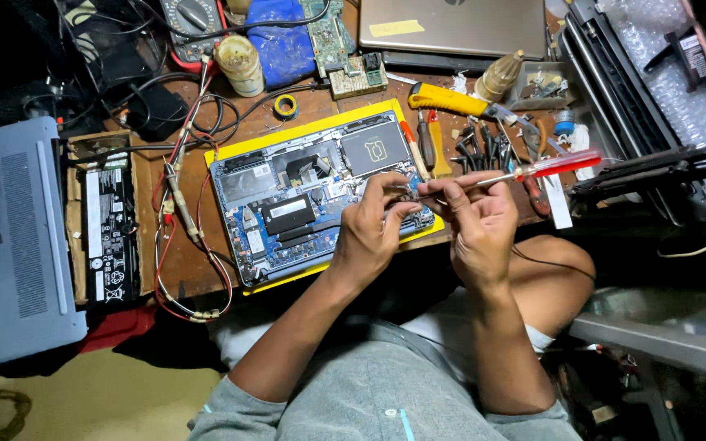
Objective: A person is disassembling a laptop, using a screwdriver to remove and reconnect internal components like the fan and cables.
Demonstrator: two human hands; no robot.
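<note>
Pinching a tiny part, left hand [373,224] steadies; right hand [475,216] fingers grip red-handled screwdriver [533,170] over opened laptop [312,200]; keep the tip seated squarely.

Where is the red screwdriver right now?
In the head view, the red-handled screwdriver is in the right hand, right of centre, its tip by the left hand above the opened laptop.

Single head-worn view, looking steeply down from above the seated person onto the workbench [181,269]. Both forearms enter from the near edge; the opened laptop [304,200] lies centre, at arm's length, with clutter beyond it.
</note>
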